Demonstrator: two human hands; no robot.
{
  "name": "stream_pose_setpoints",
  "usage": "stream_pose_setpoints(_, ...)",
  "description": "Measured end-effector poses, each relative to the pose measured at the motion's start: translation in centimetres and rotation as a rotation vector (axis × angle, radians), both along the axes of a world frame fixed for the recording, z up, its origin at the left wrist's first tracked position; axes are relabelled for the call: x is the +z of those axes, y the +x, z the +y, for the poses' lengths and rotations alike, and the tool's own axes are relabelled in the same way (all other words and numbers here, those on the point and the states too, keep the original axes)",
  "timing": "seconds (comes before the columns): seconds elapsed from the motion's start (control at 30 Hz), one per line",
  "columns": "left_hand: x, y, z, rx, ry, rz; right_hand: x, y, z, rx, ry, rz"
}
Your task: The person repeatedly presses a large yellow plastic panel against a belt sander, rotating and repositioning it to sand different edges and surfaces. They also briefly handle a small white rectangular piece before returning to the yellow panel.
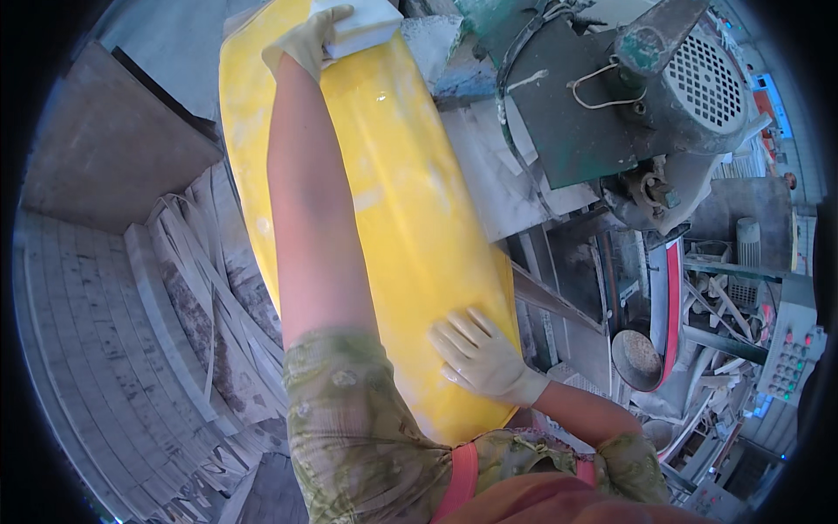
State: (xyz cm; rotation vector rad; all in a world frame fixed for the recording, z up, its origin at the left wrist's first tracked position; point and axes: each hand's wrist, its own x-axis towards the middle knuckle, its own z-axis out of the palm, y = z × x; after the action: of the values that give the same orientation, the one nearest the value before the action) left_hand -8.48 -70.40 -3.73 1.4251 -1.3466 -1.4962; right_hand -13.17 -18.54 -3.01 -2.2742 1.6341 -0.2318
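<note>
A long yellow plastic sheet (410, 218), glossy and apron-like, stretches from my chest to the far edge of the view, with whitish smears on it. My left arm reaches far forward along it. At its far end my left hand (301, 44), in a pale glove, grips the left side of a white block (367, 24); part of the block's underside is hidden. Close to my body, my right hand (476, 354), gloved likewise, lies flat on the yellow plastic with its fingers spread and nothing held.
A dusty green machine with a motor (707, 79) and cables stands at the far right. Beyond it are a round pan (637, 360) and a button panel (790, 341). On the left, a brown board (109, 135) leans near loose strips (209, 279) and stacked slats (96, 323).
</note>
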Motion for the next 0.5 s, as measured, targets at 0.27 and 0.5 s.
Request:
stream_pose_setpoints(0.27, -0.7, -0.5, -3.2, -0.111, -0.494, -0.891, -0.3, 0.0, 0.5, 0.004, -0.001, 0.008)
stream_pose_setpoints(0.5, -0.6, 0.5, -0.3, 0.053, -0.503, -0.526, -0.4, 0.2, 1.1, 0.006, -0.079, -0.051)
